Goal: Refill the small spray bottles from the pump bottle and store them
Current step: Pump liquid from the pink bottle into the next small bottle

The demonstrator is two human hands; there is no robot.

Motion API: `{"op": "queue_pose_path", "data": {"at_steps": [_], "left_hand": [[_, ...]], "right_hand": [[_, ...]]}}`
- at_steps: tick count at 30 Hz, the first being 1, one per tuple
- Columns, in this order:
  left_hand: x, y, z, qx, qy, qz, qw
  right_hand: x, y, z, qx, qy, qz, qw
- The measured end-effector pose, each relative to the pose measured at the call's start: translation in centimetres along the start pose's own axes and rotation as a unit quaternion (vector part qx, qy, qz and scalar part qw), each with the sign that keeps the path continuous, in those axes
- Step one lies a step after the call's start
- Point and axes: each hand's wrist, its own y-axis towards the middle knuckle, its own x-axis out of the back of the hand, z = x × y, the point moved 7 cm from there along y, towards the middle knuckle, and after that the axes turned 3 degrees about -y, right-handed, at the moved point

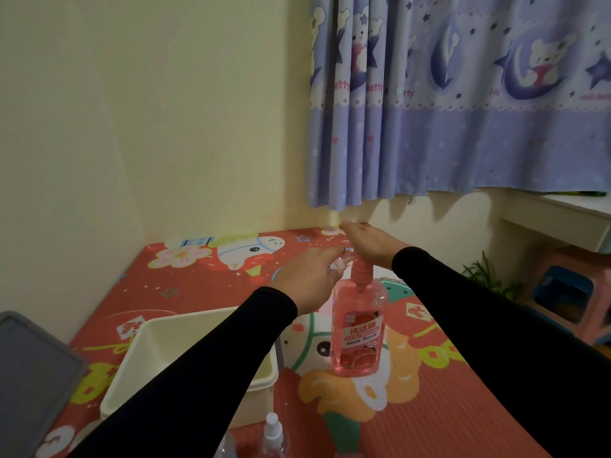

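While the pink pump bottle (358,328) stands on the red patterned counter (463,385), the right hand (370,244) lies flat on its pump; the left hand (309,279) holds something small, mostly hidden. A spray bottle (273,436) is cut off below.

Pink pump bottle (358,328) upright on mat, mid-frame, about full, labelled front. Clear small spray bottle (273,436) with white nozzle stands upright at bottom edge.
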Motion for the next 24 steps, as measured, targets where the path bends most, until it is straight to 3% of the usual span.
{"op": "queue_pose_path", "data": {"at_steps": [8,16,24], "left_hand": [[-0.8,-0.4,0.3,0.012,-0.001,-0.002,1.0],[0.2,0.1,-0.1,0.007,0.004,0.005,1.0],[-0.7,-0.6,0.1,0.02,0.0,0.011,1.0]], "right_hand": [[-1.1,0.0,-1.0,-0.034,0.05,-0.015,0.998],[0.4,-0.1,0.2,-0.006,0.052,-0.014,0.999],[-1.3,-0.2,-1.3,-0.059,0.092,-0.014,0.994]]}}
